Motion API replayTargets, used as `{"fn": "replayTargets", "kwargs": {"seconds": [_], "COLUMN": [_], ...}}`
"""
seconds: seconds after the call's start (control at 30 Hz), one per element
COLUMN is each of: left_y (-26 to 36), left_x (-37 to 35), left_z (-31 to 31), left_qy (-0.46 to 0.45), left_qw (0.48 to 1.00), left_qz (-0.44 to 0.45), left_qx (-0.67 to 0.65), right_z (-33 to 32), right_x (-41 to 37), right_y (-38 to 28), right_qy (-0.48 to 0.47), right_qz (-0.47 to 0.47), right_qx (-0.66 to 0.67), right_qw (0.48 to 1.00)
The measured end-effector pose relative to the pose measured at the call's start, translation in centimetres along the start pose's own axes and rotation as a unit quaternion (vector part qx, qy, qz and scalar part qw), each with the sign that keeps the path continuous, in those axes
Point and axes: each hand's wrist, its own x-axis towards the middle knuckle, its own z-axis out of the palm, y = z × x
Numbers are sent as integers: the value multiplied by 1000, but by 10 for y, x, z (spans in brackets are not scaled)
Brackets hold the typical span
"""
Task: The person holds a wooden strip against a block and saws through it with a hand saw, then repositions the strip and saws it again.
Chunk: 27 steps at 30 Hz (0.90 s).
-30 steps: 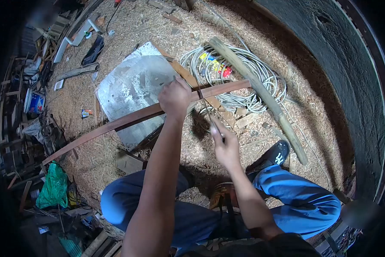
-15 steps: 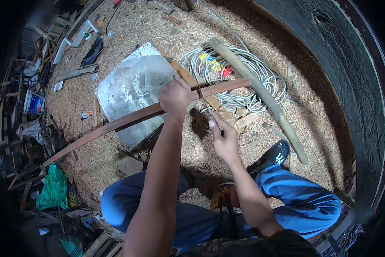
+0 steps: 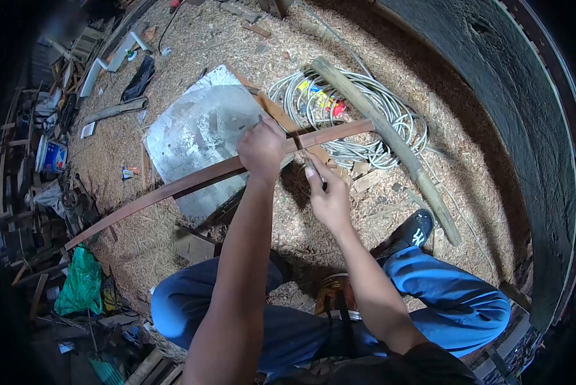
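A long, narrow reddish wooden strip [image 3: 201, 176] runs slantwise across the view. My left hand [image 3: 262, 146] is closed around it near its right part. My right hand [image 3: 330, 192] grips a thin, dark-bladed hand tool that looks like a saw [image 3: 299, 141]. Its blade lies across the strip, just to the right of my left hand. The strip's right end meets a round wooden pole [image 3: 371, 112]. Beneath the strip and my left hand lies a scuffed grey metal sheet [image 3: 192, 122]. My fingers hide most of the tool's handle.
A coil of pale cable [image 3: 400, 138] lies under the pole, with a colourful packet [image 3: 323, 96] inside it. Wood shavings cover the ground. Scrap wood and a green plastic bag [image 3: 79, 282] are on the left. A dark curved wall [image 3: 519, 83] bounds the right side.
My right hand has moved up and slightly left, pushing the blade farther across the strip. My left hand and the strip stay almost where they were.
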Motion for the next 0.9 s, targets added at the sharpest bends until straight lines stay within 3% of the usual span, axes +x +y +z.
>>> {"fn": "replayTargets", "kwargs": {"seconds": [0.17,0.23,0.33,0.6,0.67,0.8,0.9], "left_y": [2,1,4,1,3,4,1], "left_x": [2,1,2,0,3,0,2], "left_z": [-4,-4,-3,-2,-2,-4,-1], "left_qy": [-24,-22,-32,17,15,6,-17], "left_qw": [1000,1000,999,1000,1000,1000,1000], "left_qz": [-15,-14,-11,8,6,3,-21], "left_qx": [-3,-4,2,-1,-1,12,13], "right_z": [-16,-21,-17,-16,-16,-1,-1], "right_x": [-60,-70,-31,-58,-60,1,-5], "right_y": [14,5,-5,8,12,6,9], "right_qy": [19,7,-22,7,6,1,5], "right_qz": [3,56,55,15,59,24,11], "right_qx": [-4,25,-24,19,38,17,14], "right_qw": [1000,998,998,1000,998,1000,1000]}}
